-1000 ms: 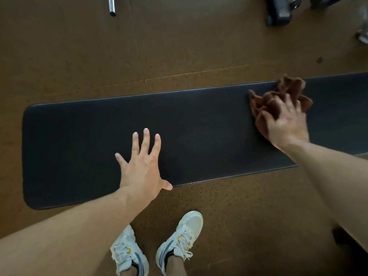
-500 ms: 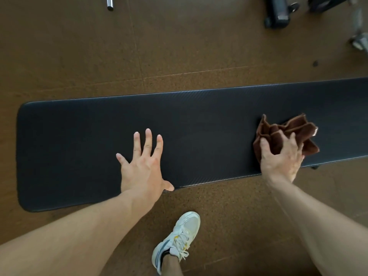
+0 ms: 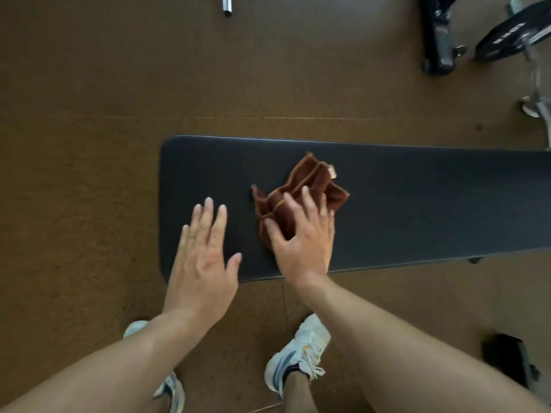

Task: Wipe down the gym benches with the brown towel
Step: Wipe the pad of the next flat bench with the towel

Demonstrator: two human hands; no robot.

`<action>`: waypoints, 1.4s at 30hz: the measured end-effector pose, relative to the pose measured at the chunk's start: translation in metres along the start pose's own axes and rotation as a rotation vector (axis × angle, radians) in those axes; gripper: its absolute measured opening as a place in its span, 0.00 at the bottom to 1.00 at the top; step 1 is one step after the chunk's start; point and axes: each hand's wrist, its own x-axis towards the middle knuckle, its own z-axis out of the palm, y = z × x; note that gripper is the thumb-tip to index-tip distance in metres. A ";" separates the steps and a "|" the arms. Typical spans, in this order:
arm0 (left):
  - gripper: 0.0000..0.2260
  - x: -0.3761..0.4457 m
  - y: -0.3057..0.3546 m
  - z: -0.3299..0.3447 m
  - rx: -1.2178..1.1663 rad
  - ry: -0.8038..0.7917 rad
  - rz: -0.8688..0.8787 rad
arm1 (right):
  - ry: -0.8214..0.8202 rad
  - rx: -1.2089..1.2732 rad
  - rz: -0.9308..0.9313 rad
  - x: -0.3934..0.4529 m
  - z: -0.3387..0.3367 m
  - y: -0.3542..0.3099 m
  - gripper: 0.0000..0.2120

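The black padded gym bench [image 3: 417, 204] runs from the middle of the view to the right edge, and its rounded left end is in sight. A crumpled brown towel [image 3: 316, 186] lies on the pad near that end. My right hand [image 3: 301, 242] presses down on the towel's near part with fingers spread and fairly straight. My left hand [image 3: 202, 257] lies flat beside it, fingers straight, on the pad's near left corner, apart from the towel.
Brown speckled floor surrounds the bench. A black machine foot [image 3: 438, 34] and a weight plate on a bar [image 3: 512, 34] stand at the far right. A chrome tube end [image 3: 227, 5] shows at the top. My white shoes [image 3: 298, 359] stand just before the bench. A dark object [image 3: 510, 359] sits at the lower right.
My right hand has slid the towel along the pad, first toward the near edge, then left toward the bench's end. The view has shifted, and my left hand now sits at the pad's left corner.
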 end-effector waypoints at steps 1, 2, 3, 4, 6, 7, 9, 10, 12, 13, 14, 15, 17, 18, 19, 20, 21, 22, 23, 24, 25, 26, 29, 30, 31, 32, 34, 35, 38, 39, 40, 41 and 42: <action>0.37 -0.002 -0.021 -0.014 -0.025 0.009 -0.041 | -0.042 -0.015 -0.094 -0.009 0.012 -0.026 0.27; 0.35 -0.003 -0.040 -0.027 -0.044 0.011 -0.075 | -0.085 -0.035 -0.198 -0.015 0.023 -0.049 0.27; 0.33 -0.003 -0.056 -0.039 -0.054 0.010 -0.101 | -0.123 -0.060 -0.305 -0.019 0.033 -0.068 0.26; 0.32 -0.002 -0.071 -0.049 -0.061 0.006 -0.121 | -0.154 -0.088 -0.403 -0.019 0.040 -0.082 0.26; 0.31 -0.001 -0.091 -0.067 -0.071 -0.007 -0.159 | -0.209 -0.155 -0.539 -0.008 0.045 -0.095 0.28; 0.31 0.000 -0.097 -0.073 -0.073 -0.016 -0.170 | -0.231 -0.185 -0.568 -0.001 0.043 -0.096 0.29; 0.31 0.000 -0.104 -0.083 -0.083 -0.026 -0.172 | -0.270 -0.207 -0.530 0.015 0.034 -0.098 0.31; 0.31 0.000 -0.107 -0.085 -0.090 -0.030 -0.170 | -0.282 -0.191 -0.464 0.024 0.029 -0.099 0.31; 0.31 0.001 -0.110 -0.088 -0.111 -0.039 -0.175 | -0.256 -0.125 -0.268 0.044 0.021 -0.098 0.31; 0.31 0.001 -0.111 -0.088 -0.116 -0.046 -0.180 | -0.213 -0.112 -0.156 0.054 0.015 -0.093 0.30; 0.31 0.001 -0.113 -0.087 -0.118 -0.048 -0.185 | -0.156 -0.122 -0.032 0.063 0.009 -0.083 0.30; 0.31 0.000 -0.116 -0.087 -0.118 -0.042 -0.191 | -0.099 -0.134 0.107 0.072 0.002 -0.070 0.30; 0.31 -0.002 -0.123 -0.085 -0.118 -0.040 -0.207 | -0.005 -0.101 0.430 0.083 -0.019 -0.034 0.30; 0.31 -0.003 -0.127 -0.084 -0.126 -0.048 -0.225 | 0.032 -0.063 0.577 0.084 -0.029 -0.018 0.31; 0.30 -0.005 -0.130 -0.081 -0.139 -0.061 -0.246 | 0.062 -0.023 0.684 0.084 -0.036 -0.008 0.31; 0.30 -0.007 -0.132 -0.079 -0.155 -0.077 -0.263 | 0.089 0.012 0.749 0.084 -0.039 -0.004 0.31; 0.30 -0.008 -0.131 -0.076 -0.169 -0.090 -0.272 | 0.118 0.040 0.781 0.086 -0.037 -0.006 0.31; 0.30 -0.009 -0.129 -0.073 -0.179 -0.095 -0.275 | 0.146 0.058 0.787 0.089 -0.033 -0.015 0.31; 0.29 -0.009 -0.127 -0.071 -0.186 -0.093 -0.277 | 0.162 0.070 0.769 0.093 -0.027 -0.029 0.30; 0.29 -0.009 -0.123 -0.071 -0.192 -0.088 -0.284 | 0.163 0.071 0.721 0.098 -0.019 -0.044 0.28; 0.28 -0.009 -0.119 -0.071 -0.198 -0.082 -0.289 | 0.151 0.067 0.648 0.103 -0.011 -0.061 0.27; 0.28 -0.008 -0.115 -0.071 -0.202 -0.074 -0.294 | 0.126 0.054 0.549 0.105 -0.004 -0.079 0.26; 0.27 -0.002 -0.107 -0.076 -0.210 -0.030 -0.321 | -0.007 0.008 0.131 0.100 0.022 -0.127 0.24; 0.27 0.001 -0.104 -0.077 -0.218 -0.006 -0.333 | -0.053 0.001 -0.011 0.092 0.029 -0.139 0.24; 0.28 0.004 -0.100 -0.078 -0.230 0.021 -0.352 | -0.092 -0.007 -0.135 0.080 0.034 -0.145 0.24; 0.29 0.007 -0.096 -0.078 -0.244 0.050 -0.377 | -0.121 -0.012 -0.246 0.065 0.039 -0.145 0.25; 0.32 0.012 -0.083 -0.077 -0.267 0.103 -0.412 | -0.170 -0.024 -0.493 0.028 0.043 -0.131 0.24; 0.34 0.014 -0.075 -0.076 -0.261 0.121 -0.402 | -0.206 -0.039 -0.643 0.011 0.045 -0.120 0.23; 0.38 0.020 -0.045 -0.067 -0.193 0.125 -0.291 | -0.324 -0.143 -0.961 -0.020 0.045 -0.087 0.23; 0.38 0.023 -0.034 -0.063 -0.176 0.111 -0.257 | -0.337 -0.170 -0.994 -0.020 0.043 -0.078 0.24; 0.38 0.025 -0.023 -0.059 -0.162 0.092 -0.224 | -0.344 -0.189 -1.008 -0.017 0.039 -0.069 0.25; 0.38 0.027 -0.011 -0.053 -0.148 0.072 -0.190 | -0.353 -0.203 -1.012 -0.013 0.033 -0.059 0.25; 0.38 0.028 -0.001 -0.047 -0.135 0.053 -0.158 | -0.360 -0.215 -1.011 -0.009 0.027 -0.046 0.25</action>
